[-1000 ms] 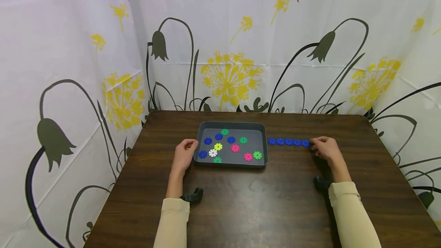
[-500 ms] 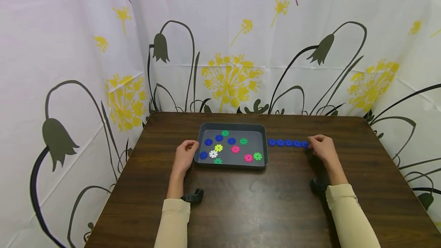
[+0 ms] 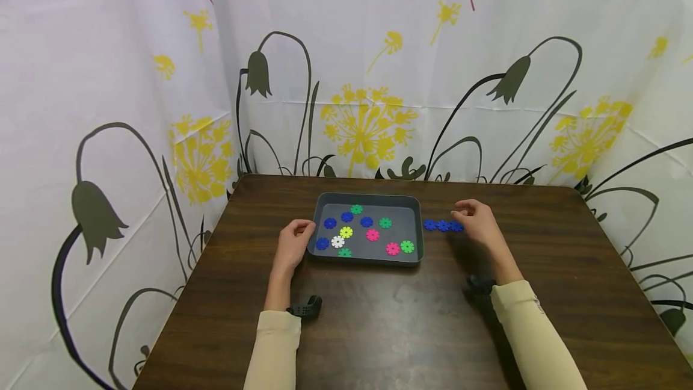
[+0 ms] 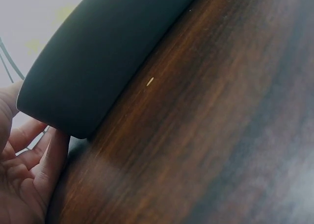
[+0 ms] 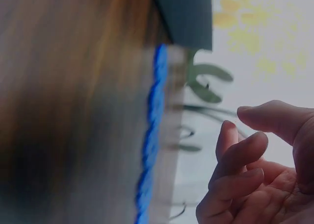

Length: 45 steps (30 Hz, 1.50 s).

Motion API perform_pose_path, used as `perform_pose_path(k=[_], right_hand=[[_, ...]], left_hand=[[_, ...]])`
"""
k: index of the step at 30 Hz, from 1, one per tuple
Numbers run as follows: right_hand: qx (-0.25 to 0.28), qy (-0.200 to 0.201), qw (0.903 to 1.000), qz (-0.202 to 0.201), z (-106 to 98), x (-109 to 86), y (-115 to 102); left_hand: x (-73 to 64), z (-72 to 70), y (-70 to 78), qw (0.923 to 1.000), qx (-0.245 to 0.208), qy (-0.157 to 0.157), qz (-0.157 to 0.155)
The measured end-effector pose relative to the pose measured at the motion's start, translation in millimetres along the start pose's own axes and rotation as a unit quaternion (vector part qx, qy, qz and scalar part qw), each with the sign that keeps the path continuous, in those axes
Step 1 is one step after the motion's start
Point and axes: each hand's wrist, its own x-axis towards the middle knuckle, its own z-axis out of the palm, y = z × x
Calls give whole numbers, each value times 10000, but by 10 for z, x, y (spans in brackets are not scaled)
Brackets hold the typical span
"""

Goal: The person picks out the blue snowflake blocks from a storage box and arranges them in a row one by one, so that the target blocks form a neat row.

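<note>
My left hand (image 3: 293,244) grips the left end of a dark grey tray (image 3: 365,261), thumb at the rim. In the left wrist view, fingers (image 4: 51,160) reach under the corner of the tray (image 4: 88,62). Inside it lie several notched plastic discs: blue (image 3: 366,221), green (image 3: 385,222), pink (image 3: 372,235), yellow (image 3: 346,232) and white (image 3: 338,242). My right hand (image 3: 480,224) hovers above a row of blue notched discs (image 3: 443,225), hiding its right end. The right wrist view shows its thumb and fingertips apart, holding nothing, beside the blue row (image 5: 151,143).
The brown wooden table (image 3: 373,324) extends in front of and around the tray. A white curtain (image 3: 346,29) with printed flowers hangs right behind its far edge. A dark wrist device (image 3: 306,308) is strapped on the left wrist, another (image 3: 479,284) on the right.
My right hand has left the right end of the blue row and moved left and up, now over the row's middle. The left hand stays at the tray. The view has shifted slightly.
</note>
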Motion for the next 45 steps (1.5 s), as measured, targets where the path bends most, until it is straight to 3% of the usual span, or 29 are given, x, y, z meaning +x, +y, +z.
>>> perform_pose_path(k=[7,19,29,45], right_hand=[[153,-160,9995,-222,224,127,-213],[809,-391,9960,-32,724,158,-538],[865,-693,9937,-160,1086,193,-774],[1063,-1185,9868,312,1509,343,-916]], left_hand=[[-23,-3,7,10000,-30,-30,-18],[-1,17,17,10000,-4,-34,13],[11,5,-6,9999,-90,31,60],[7,-8,3,9999,-94,14,119]])
